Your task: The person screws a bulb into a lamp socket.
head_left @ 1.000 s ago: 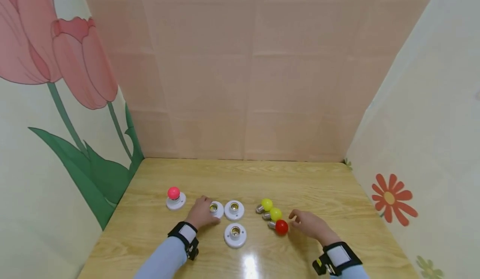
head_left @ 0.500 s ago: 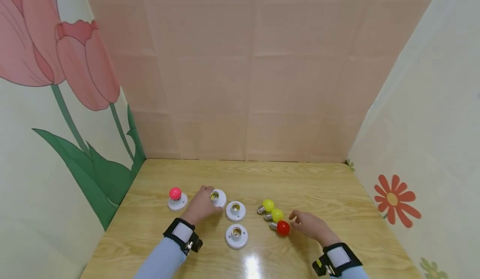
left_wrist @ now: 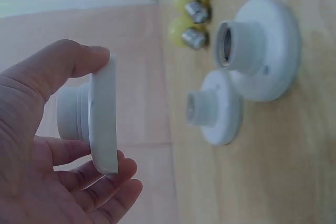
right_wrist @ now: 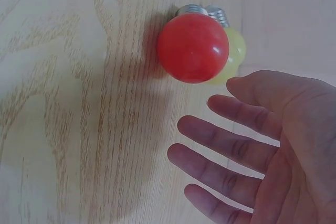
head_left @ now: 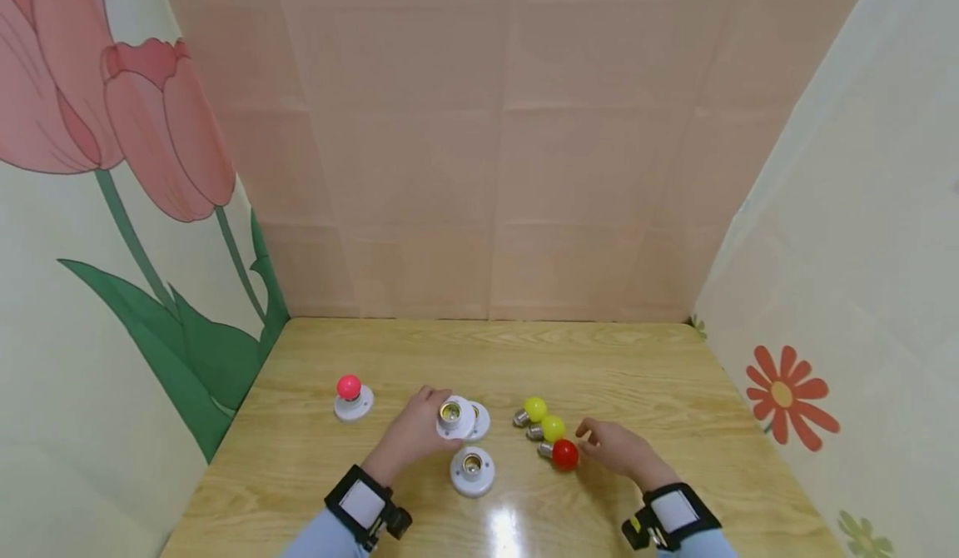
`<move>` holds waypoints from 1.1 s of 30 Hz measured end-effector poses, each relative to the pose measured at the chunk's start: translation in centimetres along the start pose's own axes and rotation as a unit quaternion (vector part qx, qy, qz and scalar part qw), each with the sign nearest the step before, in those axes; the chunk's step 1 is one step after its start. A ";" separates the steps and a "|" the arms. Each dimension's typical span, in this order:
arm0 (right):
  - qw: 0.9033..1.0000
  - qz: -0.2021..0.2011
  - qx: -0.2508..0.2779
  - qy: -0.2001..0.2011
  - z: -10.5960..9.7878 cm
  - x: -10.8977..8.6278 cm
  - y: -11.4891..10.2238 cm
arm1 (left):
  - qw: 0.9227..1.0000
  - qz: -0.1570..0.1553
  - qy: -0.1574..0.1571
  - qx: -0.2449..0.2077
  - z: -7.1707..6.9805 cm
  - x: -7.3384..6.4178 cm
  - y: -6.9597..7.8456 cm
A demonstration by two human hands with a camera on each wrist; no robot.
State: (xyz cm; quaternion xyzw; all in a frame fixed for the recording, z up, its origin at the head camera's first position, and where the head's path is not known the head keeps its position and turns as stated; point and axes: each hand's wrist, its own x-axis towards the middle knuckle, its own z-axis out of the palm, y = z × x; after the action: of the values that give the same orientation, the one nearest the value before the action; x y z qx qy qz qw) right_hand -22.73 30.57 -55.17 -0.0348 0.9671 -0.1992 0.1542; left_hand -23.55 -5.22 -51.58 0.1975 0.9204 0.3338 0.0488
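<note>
My left hand (head_left: 412, 431) grips a round white bulb socket (left_wrist: 104, 114) by its rim, thumb on one edge and fingers on the other. In the left wrist view this socket is lifted clear of the table. Two more white sockets stand on the wood: a nearer one (head_left: 472, 471) and a farther one (head_left: 481, 421), partly hidden behind the held socket. My right hand (head_left: 618, 451) holds nothing, its fingers loosely bent beside a red bulb (head_left: 565, 455). Two yellow bulbs (head_left: 553, 428) lie just beyond the red one, metal bases pointing left.
At the left of the wooden table (head_left: 614, 358) stands a white socket (head_left: 354, 405) with a pink bulb (head_left: 348, 387) in it. A plain backdrop (head_left: 487, 166) rises behind the table's far edge, with flower-printed walls on both sides.
The left hand has picked up the leftmost of the three bare sockets and carried it rightward, over the far socket. The right hand and the loose bulbs have stayed in place.
</note>
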 end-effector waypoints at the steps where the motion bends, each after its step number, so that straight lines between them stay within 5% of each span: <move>1: 1.000 0.000 -0.001 0.000 0.0 0.0 0.0 | 1.000 -0.004 -0.006 -0.002 0.4 0.0 -0.2; 7: 1.000 0.006 -0.006 -0.006 0.0 0.1 -0.3 | 0.999 -0.027 -0.029 -0.007 2.2 -0.2 -1.6; 15: 0.998 0.049 -0.026 0.009 0.9 -0.1 -1.1 | 0.999 -0.031 -0.029 0.000 2.7 -0.4 -1.6; 21: 0.997 0.036 -0.057 0.044 2.2 -0.4 -1.3 | 0.999 -0.013 -0.024 0.018 2.9 -0.4 -0.7; 33: 0.998 0.011 -0.039 0.058 2.4 -0.6 -1.5 | 0.999 -0.003 -0.031 0.033 3.3 -0.2 -0.5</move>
State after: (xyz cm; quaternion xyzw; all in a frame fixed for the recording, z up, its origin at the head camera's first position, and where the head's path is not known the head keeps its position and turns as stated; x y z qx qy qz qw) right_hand -21.36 28.35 -56.48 -0.0185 0.9817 -0.1618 0.0985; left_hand -22.79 -3.65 -54.45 0.2069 0.9295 0.2967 0.0716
